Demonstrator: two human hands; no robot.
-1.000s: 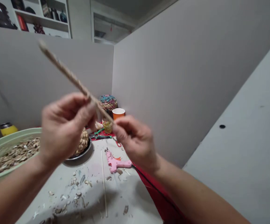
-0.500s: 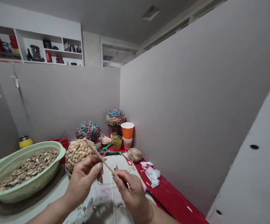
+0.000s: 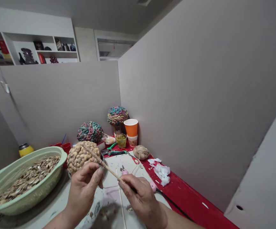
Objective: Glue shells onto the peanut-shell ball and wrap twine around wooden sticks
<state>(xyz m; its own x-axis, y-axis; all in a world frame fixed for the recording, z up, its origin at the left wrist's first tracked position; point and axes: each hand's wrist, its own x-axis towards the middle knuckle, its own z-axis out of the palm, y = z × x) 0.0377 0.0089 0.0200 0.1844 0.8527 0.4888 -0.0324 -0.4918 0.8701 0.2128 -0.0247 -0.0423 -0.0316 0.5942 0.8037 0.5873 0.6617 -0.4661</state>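
A thin wooden stick (image 3: 112, 170) slants between my two hands, its upper length wrapped in coils of beige twine (image 3: 95, 156). My right hand (image 3: 141, 197) grips the bare lower end between thumb and fingers. Just below the coils, my left hand (image 3: 86, 183) is closed in a pinch at the stick, with twine at its fingertips. A loose strand hangs under the stick between the hands. Behind the wrapped tip sits a ball-shaped piece covered in tan shells or nuts (image 3: 81, 159). The twine ball (image 3: 141, 152) lies to the right. Another pale stick (image 3: 122, 203) rests on the table below.
A green basin (image 3: 56, 178) of flat brown pieces stands left. Two multicoloured domed pieces (image 3: 90, 132), an orange cup (image 3: 131, 128) and green-handled pliers (image 3: 116, 153) are at the back. White crumpled tissue (image 3: 162, 174) and a black cable (image 3: 176, 205) lie right, beside the grey partition (image 3: 187, 95).
My view has turned slightly right. Both hands still hold the stick and twine; the right hand has turned a little, with its back showing more.
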